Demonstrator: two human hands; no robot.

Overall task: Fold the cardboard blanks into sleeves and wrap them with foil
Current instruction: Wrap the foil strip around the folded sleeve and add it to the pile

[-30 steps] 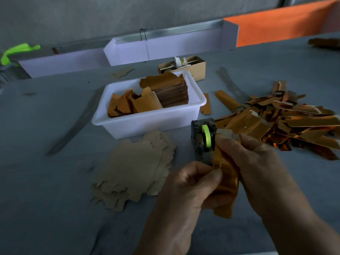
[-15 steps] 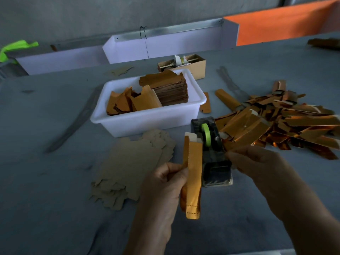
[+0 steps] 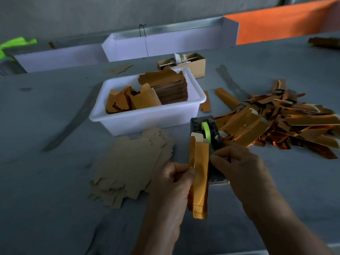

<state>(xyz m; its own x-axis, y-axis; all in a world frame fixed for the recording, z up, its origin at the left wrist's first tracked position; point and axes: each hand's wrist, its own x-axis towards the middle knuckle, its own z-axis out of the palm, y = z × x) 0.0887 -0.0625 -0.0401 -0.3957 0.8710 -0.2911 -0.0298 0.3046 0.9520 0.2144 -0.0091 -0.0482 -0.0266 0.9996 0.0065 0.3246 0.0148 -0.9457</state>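
The right hand (image 3: 237, 162), back from the tape dispenser (image 3: 206, 133), now pinches the foil-wrapped sleeve (image 3: 200, 173) gripped by the left hand (image 3: 174, 183) (probably taping the seam).

Grey table (image 3: 46, 181). White plastic tub (image 3: 147, 122) sits mid-table. Just nearer the front edge: a fanned stack of plain cardboard blanks (image 3: 132, 168). A black tape dispenser (image 3: 207, 131) with a green roll stands beside the tub. Toward the right edge: a heap of foil-wrapped sleeves (image 3: 279, 124). Toward the far edge: a small cardboard box (image 3: 195, 65).
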